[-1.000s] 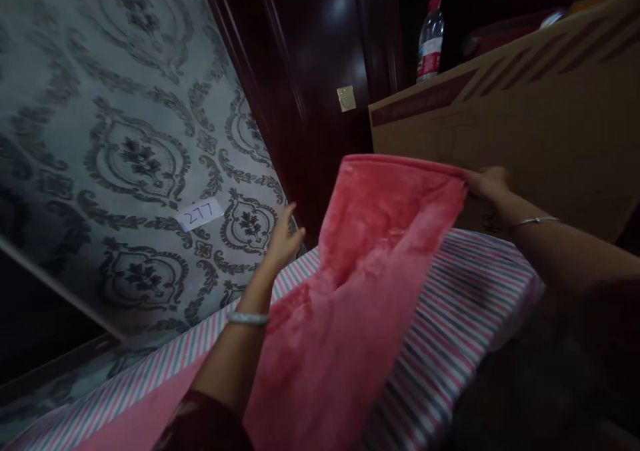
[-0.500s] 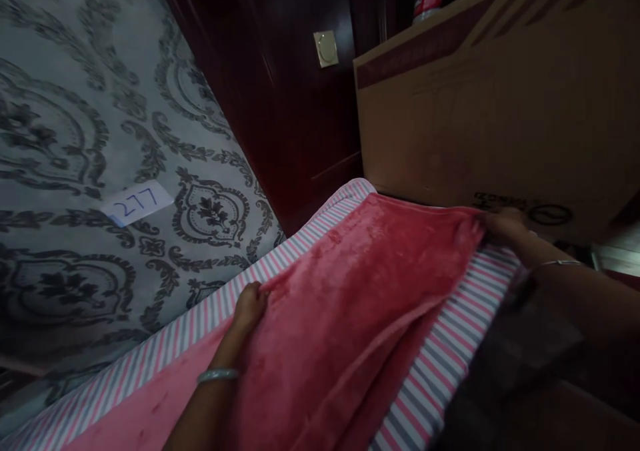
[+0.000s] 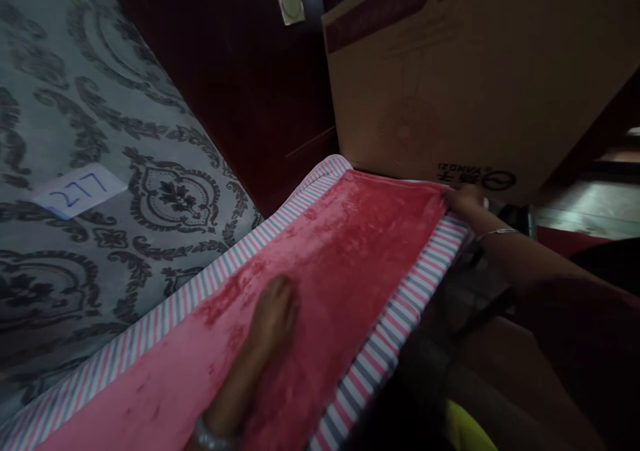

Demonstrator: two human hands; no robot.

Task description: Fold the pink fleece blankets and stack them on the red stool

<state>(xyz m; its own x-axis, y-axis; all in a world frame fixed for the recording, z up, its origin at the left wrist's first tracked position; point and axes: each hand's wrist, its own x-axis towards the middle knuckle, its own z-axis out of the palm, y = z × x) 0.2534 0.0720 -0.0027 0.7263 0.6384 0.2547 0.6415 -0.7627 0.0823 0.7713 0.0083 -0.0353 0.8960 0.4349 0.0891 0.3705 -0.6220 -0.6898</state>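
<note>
A plush pink-red blanket (image 3: 330,264) lies over a padded surface with a striped border (image 3: 200,291) in pink, grey and white. My right hand (image 3: 466,201) is closed on the blanket's far right corner, beside the cardboard box. My left hand (image 3: 274,311) rests on or just over the middle of the blanket, blurred, its fingers curled under or hidden from me. Darker brushed marks show in the pile around it.
A large cardboard box (image 3: 400,104) stands at the far end, against a dark red wooden panel (image 3: 240,91) with a switch plate (image 3: 289,0). Patterned wallpaper (image 3: 175,191) with a paper label "277" (image 3: 80,189) is on the left. Something yellow (image 3: 465,427) shows at bottom right.
My left hand has left the blanket's left edge and moved inward over its middle. The loose fold near the right border has flattened. My right hand stays at the corner; the view has shifted right.
</note>
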